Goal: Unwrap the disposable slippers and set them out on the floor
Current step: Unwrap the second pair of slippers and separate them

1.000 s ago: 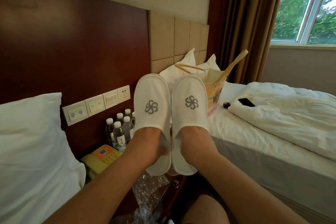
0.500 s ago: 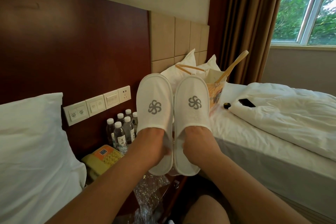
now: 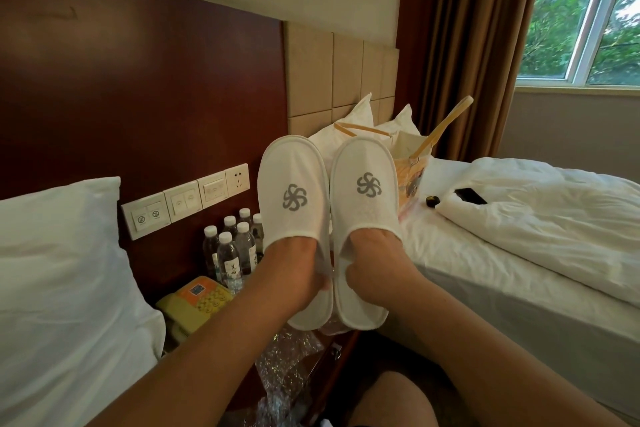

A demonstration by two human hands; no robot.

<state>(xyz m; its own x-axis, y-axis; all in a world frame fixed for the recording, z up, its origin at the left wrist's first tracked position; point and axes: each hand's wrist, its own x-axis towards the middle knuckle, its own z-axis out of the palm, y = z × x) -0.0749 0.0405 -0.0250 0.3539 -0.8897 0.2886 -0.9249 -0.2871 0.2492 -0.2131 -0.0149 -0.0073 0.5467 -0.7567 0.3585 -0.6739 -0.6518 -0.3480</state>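
Observation:
Two white disposable slippers with grey pinwheel logos are held up side by side in the air, toes pointing up. My left hand (image 3: 294, 270) has its fingers tucked inside the left slipper (image 3: 292, 184) and its thumb against the sole edge. In the same way my right hand (image 3: 375, 263) has its fingers inside the right slipper (image 3: 363, 177). The fingers are hidden by the slipper uppers. Crumpled clear plastic wrapping (image 3: 284, 371) lies below the slippers, on the nightstand.
Several water bottles (image 3: 230, 250) and a yellow telephone (image 3: 195, 305) stand on the nightstand between two beds. A white pillow (image 3: 59, 288) lies at left. At right the bed (image 3: 519, 270) carries a folded duvet, a dark phone (image 3: 470, 196) and a bag (image 3: 412, 166).
Both slippers have drifted slightly to the right and down in the view; my hands keep the same hold inside them.

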